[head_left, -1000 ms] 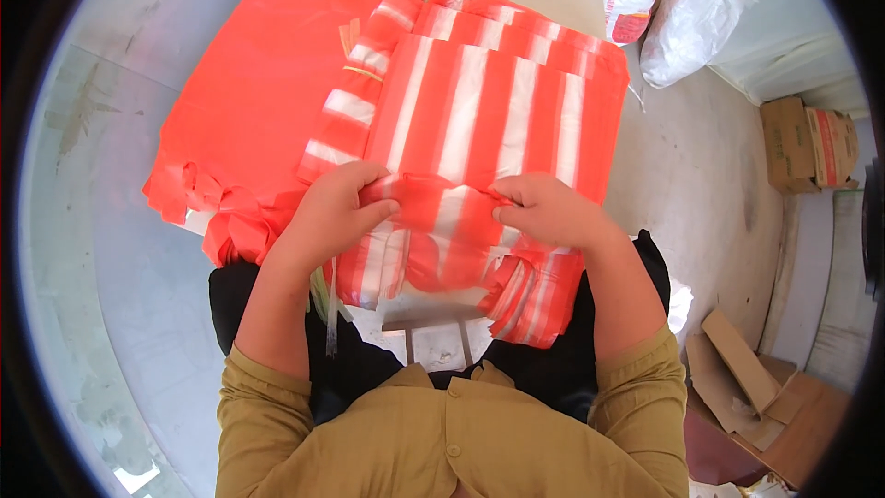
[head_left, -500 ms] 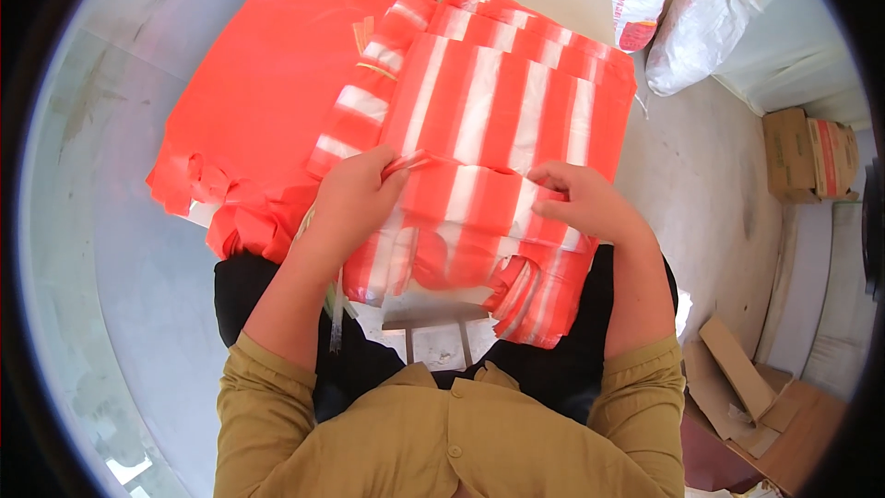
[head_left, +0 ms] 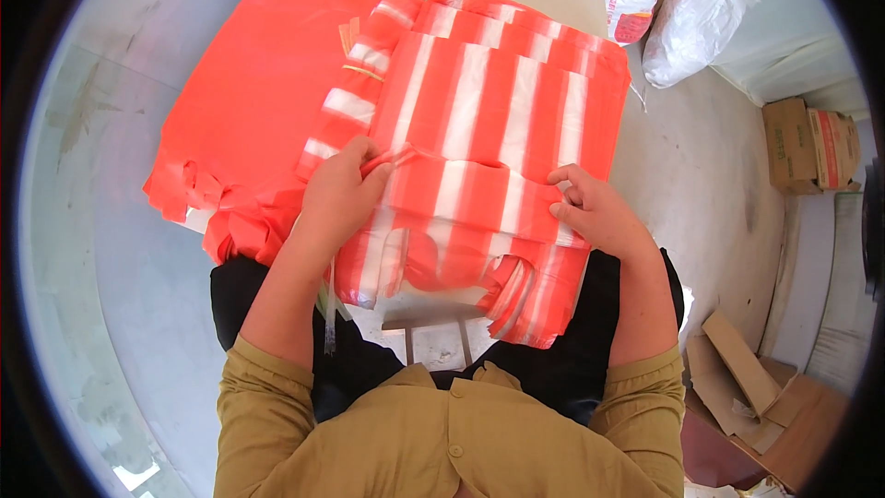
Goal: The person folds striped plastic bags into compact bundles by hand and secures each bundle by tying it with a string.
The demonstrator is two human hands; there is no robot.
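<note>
The striped fold (head_left: 461, 189) is lying sideways between the hands. The left hand (head_left: 343, 192) is pinching one end; the right hand (head_left: 595, 210) is resting half-open by the other, grip unclear.

- I see the person's left hand (head_left: 346, 189) at the left side of the red-and-white striped plastic-bag stack (head_left: 498, 101), thumb and index finger pinched on a fold of it.
- The right hand (head_left: 599, 212) is at the stack's right side, back upward, thumb and index finger parted.
- The bare left forearm (head_left: 290, 286) and right forearm (head_left: 643, 304) reach toward the stack from its near side, sleeves ending around elbows set wider than it.
- Both thighs spread apart at the stack's near end.
</note>
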